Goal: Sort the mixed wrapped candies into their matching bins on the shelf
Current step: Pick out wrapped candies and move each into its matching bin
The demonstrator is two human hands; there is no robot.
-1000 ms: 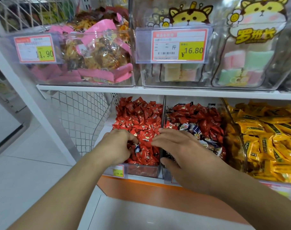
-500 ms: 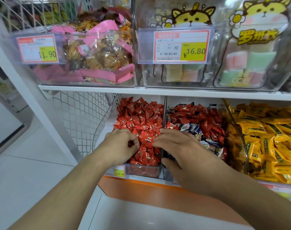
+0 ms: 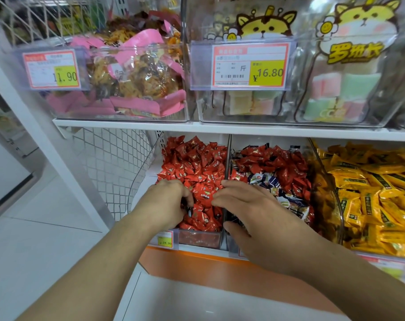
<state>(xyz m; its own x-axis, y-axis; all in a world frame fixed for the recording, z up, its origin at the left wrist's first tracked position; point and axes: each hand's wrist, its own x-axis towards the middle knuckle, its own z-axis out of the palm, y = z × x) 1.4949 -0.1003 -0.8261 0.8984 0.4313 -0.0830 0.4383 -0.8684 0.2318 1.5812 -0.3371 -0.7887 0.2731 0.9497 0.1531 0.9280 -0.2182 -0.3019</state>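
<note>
The left bin (image 3: pixel 199 238) on the lower shelf is full of red wrapped candies (image 3: pixel 192 163). In the middle bin, red candies are mixed with dark blue and white ones (image 3: pixel 266 179). My left hand (image 3: pixel 166 202) sits at the front of the red pile, fingers curled, with a dark wrapped candy (image 3: pixel 189 210) showing between them. My right hand (image 3: pixel 250 209) reaches across the clear divider (image 3: pixel 227 158), its straight fingertips resting on the red candies. Its palm hides the front of the middle bin.
A bin of yellow wrapped candies (image 3: pixel 370 193) stands to the right. The upper shelf (image 3: pixel 220 129) carries clear bins of pink-packed snacks (image 3: pixel 136 84) and pastel sweets (image 3: pixel 331 98). A wire mesh side panel (image 3: pixel 113 163) closes the left end.
My left hand's fingers have curled in tighter at the front of the red pile. My right hand has stayed across the divider with only a slight shift.
</note>
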